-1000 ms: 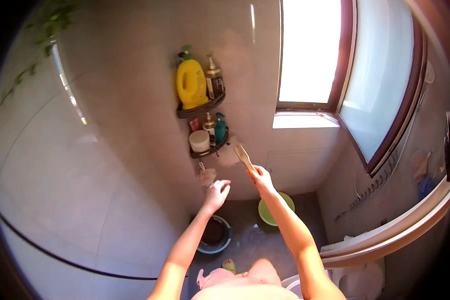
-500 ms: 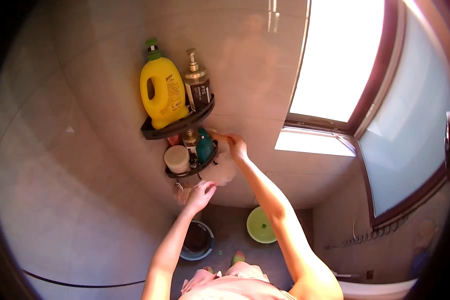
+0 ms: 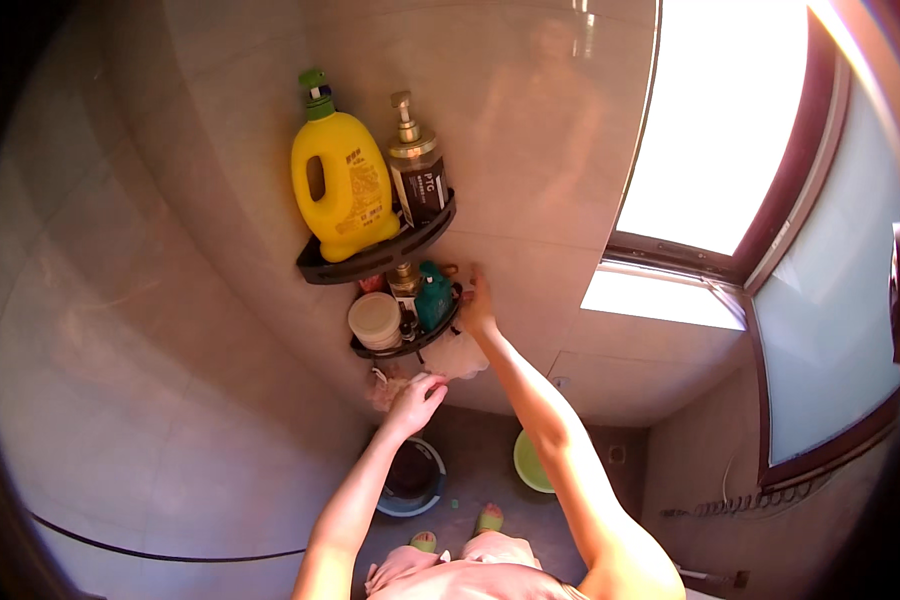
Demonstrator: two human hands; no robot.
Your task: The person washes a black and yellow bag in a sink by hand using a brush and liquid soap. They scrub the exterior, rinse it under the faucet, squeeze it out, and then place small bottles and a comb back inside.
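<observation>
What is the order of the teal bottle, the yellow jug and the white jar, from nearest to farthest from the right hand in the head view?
1. Teal bottle: lower shelf, just left of the right hand.
2. White jar: same shelf, farther left.
3. Yellow jug: upper shelf, up and left.

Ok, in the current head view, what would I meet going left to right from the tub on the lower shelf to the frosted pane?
White tub → teal bottle → right hand → green basin → bright window opening → frosted pane.
</observation>
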